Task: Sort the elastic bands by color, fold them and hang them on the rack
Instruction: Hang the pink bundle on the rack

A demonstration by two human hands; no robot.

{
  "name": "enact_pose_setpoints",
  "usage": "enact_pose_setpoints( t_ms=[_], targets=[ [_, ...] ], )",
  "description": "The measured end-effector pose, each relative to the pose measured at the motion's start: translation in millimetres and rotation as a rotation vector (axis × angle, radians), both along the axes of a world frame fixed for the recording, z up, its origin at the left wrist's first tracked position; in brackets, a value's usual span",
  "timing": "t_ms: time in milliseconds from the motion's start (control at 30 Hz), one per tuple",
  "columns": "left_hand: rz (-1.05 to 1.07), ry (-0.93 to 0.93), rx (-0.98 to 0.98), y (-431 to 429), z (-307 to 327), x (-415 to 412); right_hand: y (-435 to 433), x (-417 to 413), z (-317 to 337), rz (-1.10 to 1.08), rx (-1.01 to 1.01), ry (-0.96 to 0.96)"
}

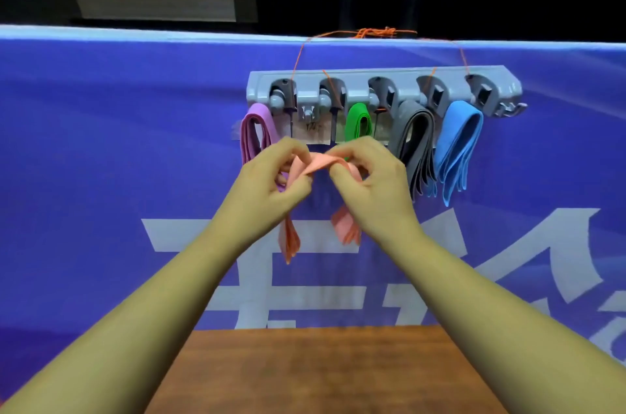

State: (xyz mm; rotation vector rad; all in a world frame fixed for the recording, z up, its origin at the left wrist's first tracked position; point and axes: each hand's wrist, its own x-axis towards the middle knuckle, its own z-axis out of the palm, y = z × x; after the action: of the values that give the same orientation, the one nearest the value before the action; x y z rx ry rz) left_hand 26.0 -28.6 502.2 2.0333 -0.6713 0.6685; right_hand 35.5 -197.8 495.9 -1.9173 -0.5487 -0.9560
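Note:
A grey rack [359,76] with several hooks hangs by orange string on a blue banner. From it hang folded purple bands [253,129], green bands [358,124], grey bands [416,146] and blue bands [457,146]. Just below the rack, both hands hold a bundle of pink bands [320,163]. My left hand [271,183] pinches its left part and my right hand [369,183] pinches its right part. The folded top stretches between my fingers, under the bare hook between purple and green. Two pink ends [345,227] dangle below my hands.
The blue banner [101,176] with large white characters stands upright behind the rack, its top edge just above the string knot [376,31]. A brown wooden table [325,373] lies below my forearms. Dark shelving fills the background.

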Motion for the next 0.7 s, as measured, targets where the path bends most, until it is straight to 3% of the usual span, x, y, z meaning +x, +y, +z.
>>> enact_pose_setpoints(
  t_ms=[300,400,533,700],
  targets=[
    [0.296,-0.114,-0.239,-14,45,19,29,33,59,-0.09,0.066,-0.004],
    [0.392,-0.15,-0.148,-15,52,33,33,45,67,-0.113,0.05,0.01],
    [0.504,-0.161,0.117,-19,53,45,31,63,62,-0.159,-0.039,0.073],
    [0.477,-0.112,0.235,-16,43,56,25,70,43,-0.186,-0.168,0.076]
  ],
)
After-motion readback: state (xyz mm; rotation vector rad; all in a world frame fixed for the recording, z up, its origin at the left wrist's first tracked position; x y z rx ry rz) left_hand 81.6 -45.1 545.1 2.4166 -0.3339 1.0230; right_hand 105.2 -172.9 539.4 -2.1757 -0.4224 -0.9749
